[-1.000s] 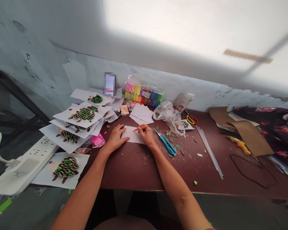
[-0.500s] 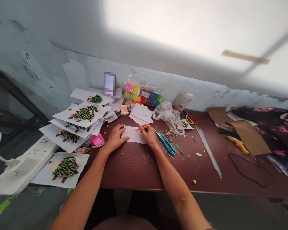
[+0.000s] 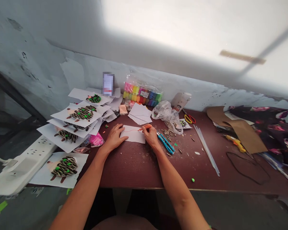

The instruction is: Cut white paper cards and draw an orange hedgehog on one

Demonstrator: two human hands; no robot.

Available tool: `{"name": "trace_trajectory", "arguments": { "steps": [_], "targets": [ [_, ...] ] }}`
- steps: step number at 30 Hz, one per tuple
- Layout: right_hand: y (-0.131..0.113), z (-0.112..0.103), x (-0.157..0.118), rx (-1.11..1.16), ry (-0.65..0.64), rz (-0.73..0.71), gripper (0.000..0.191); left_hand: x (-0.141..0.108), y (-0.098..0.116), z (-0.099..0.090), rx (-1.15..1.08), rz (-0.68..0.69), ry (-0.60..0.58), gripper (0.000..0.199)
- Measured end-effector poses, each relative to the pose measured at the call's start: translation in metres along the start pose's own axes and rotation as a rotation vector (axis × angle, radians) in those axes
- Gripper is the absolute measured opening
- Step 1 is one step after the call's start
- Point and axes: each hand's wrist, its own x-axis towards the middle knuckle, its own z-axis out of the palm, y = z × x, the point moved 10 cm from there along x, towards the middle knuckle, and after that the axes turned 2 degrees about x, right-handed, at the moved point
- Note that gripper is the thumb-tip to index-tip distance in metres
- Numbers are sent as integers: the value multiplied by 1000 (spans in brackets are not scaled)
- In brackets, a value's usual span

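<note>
My left hand [image 3: 114,138] lies flat on a white paper sheet [image 3: 133,134], pinning its left edge to the table. My right hand [image 3: 151,134] grips an orange marker pen [image 3: 146,127], with its tip on the paper. A thin orange line [image 3: 131,130] runs across the sheet from the tip. Nearest my right hand lies a blue craft knife [image 3: 165,143]. Sunflower seed shells [image 3: 167,134] are scattered just beyond the knife.
A dark red table [image 3: 134,172] holds stacked paper crafts covered in seeds [image 3: 82,112], a bag of coloured clay [image 3: 142,93], a plastic bag [image 3: 165,112], scissors [image 3: 189,119], glue sticks [image 3: 205,148], a yellow glue gun [image 3: 235,143], and cardboard [image 3: 244,135]. A power strip [image 3: 21,164] sits left.
My right hand and the marker tip have moved slightly right along the paper, and the orange line looks longer. The whole view has shifted a little as my head moved.
</note>
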Motion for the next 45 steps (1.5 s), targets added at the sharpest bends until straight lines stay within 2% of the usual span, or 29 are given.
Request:
{"name": "trace_trajectory", "arguments": {
  "steps": [18,45],
  "targets": [
    [-12,-17,-14,-33,52,-20,28,1,-1,1,34,9,-6,59],
    [-12,-22,-23,-102,56,35,27,2,-5,2,10,6,-7,58]
  ]
}}
